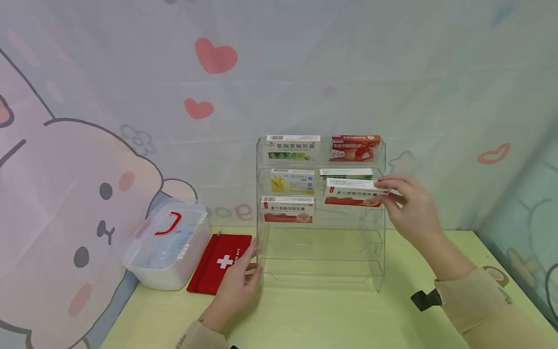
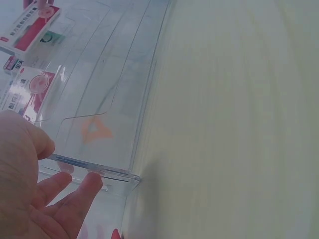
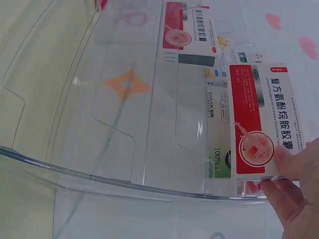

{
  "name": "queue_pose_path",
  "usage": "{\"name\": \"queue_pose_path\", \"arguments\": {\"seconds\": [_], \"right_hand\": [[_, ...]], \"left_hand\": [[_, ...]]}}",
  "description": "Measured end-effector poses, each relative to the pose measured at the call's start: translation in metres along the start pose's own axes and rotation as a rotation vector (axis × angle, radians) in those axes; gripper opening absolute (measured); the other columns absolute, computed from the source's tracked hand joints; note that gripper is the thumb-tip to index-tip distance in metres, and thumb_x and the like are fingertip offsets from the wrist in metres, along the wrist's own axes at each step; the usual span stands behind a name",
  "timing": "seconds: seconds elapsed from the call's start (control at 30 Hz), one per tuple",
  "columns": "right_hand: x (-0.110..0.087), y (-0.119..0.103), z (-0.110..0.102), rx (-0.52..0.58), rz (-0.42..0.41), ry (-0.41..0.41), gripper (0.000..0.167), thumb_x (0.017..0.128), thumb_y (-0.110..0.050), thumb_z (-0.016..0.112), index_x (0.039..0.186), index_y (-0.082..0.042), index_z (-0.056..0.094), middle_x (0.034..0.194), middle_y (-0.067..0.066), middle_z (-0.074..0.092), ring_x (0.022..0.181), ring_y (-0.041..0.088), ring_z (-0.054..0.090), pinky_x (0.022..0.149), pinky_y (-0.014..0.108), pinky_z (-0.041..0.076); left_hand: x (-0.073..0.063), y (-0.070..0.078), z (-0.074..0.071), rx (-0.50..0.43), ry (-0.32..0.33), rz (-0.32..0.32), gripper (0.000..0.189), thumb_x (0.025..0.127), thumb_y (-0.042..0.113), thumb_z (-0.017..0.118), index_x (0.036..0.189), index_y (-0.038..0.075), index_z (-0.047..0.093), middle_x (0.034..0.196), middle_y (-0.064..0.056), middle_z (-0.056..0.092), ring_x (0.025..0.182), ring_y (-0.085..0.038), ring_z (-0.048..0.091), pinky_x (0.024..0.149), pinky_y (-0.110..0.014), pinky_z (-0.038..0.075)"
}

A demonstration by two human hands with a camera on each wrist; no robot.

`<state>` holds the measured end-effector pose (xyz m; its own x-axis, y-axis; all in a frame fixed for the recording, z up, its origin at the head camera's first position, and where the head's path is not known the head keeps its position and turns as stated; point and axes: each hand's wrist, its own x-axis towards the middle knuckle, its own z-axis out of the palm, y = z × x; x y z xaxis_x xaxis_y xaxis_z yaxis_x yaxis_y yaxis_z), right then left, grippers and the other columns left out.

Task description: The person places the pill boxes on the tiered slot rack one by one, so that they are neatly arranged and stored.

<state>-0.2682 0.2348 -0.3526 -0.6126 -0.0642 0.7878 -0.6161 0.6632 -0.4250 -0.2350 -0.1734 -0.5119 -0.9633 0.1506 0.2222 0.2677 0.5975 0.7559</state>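
My right hand (image 1: 411, 208) pinches the right end of a white and red medicine box (image 1: 356, 193), thumb in front and fingers behind. That box is in front of a green and white medicine box (image 1: 346, 171) and partly covers it. My left hand (image 1: 237, 283) grips the left side edge of a clear tiered display rack (image 1: 322, 267), as the thumb and fingers (image 2: 92, 183) in the left wrist view show. A similar white and red box (image 1: 287, 210) stands on the rack's left, below a yellow and white box (image 1: 292, 182).
On the top tier stand a white and green box (image 1: 293, 148) and a red box (image 1: 355, 148). Left of the rack lie a red first aid pouch (image 1: 222, 264) and a translucent lidded bin (image 1: 167, 242). A tape roll (image 1: 496, 275) lies at the table's right.
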Motion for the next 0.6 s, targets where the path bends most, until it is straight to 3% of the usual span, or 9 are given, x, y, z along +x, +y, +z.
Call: {"name": "queue_pose_path", "arguments": {"seconds": [0.07, 0.13, 0.37, 0.4, 0.5, 0.6], "right_hand": [[0.001, 0.001, 0.002, -0.014, -0.006, -0.018, 0.028, 0.087, 0.016, 0.083, 0.111, 0.003, 0.080, 0.123, 0.016, 0.073, 0.116, 0.024, 0.071, 0.095, -0.004, 0.046], [0.001, 0.003, 0.004, -0.031, -0.009, -0.031, 0.028, 0.087, 0.017, 0.082, 0.111, 0.002, 0.079, 0.123, 0.015, 0.073, 0.116, 0.033, 0.071, 0.096, -0.005, 0.044], [-0.001, 0.010, 0.013, -0.090, 0.008, -0.074, 0.027, 0.090, 0.015, 0.080, 0.111, -0.001, 0.080, 0.123, 0.012, 0.073, 0.118, 0.034, 0.072, 0.096, -0.010, 0.038], [-0.002, 0.011, 0.014, -0.105, 0.011, -0.078, 0.027, 0.090, 0.014, 0.080, 0.111, -0.002, 0.080, 0.123, 0.012, 0.074, 0.119, 0.034, 0.072, 0.094, -0.007, 0.043], [-0.005, 0.012, 0.017, -0.152, 0.014, -0.094, 0.025, 0.091, 0.010, 0.081, 0.112, -0.004, 0.080, 0.124, 0.012, 0.074, 0.119, 0.034, 0.072, 0.094, 0.018, 0.059], [-0.007, 0.013, 0.020, -0.187, 0.000, -0.116, 0.025, 0.092, 0.009, 0.081, 0.113, -0.005, 0.080, 0.124, 0.012, 0.074, 0.119, 0.035, 0.071, 0.093, 0.050, 0.062]], "left_hand": [[0.000, 0.000, 0.000, -0.001, -0.003, 0.003, 0.088, 0.107, 0.015, 0.071, 0.175, 0.044, 0.023, 0.164, -0.005, 0.059, 0.131, -0.029, 0.074, 0.102, -0.042, 0.067], [0.000, 0.000, 0.000, -0.004, -0.008, 0.006, 0.088, 0.107, 0.015, 0.071, 0.175, 0.044, 0.023, 0.165, -0.006, 0.059, 0.131, -0.029, 0.074, 0.102, -0.043, 0.067], [0.001, 0.000, 0.000, -0.001, -0.003, 0.006, 0.088, 0.107, 0.015, 0.071, 0.175, 0.045, 0.023, 0.164, -0.007, 0.059, 0.131, -0.030, 0.074, 0.102, -0.043, 0.067], [0.001, 0.000, 0.000, -0.002, -0.002, 0.005, 0.088, 0.107, 0.016, 0.071, 0.175, 0.044, 0.023, 0.164, -0.007, 0.059, 0.131, -0.030, 0.074, 0.102, -0.043, 0.067], [0.000, 0.000, 0.000, -0.008, -0.006, 0.000, 0.088, 0.107, 0.016, 0.071, 0.175, 0.044, 0.023, 0.165, -0.008, 0.059, 0.131, -0.030, 0.074, 0.103, -0.044, 0.067], [0.000, 0.000, 0.000, -0.015, -0.008, -0.006, 0.088, 0.107, 0.016, 0.070, 0.175, 0.044, 0.023, 0.165, -0.008, 0.058, 0.132, -0.030, 0.074, 0.103, -0.044, 0.067]]}}
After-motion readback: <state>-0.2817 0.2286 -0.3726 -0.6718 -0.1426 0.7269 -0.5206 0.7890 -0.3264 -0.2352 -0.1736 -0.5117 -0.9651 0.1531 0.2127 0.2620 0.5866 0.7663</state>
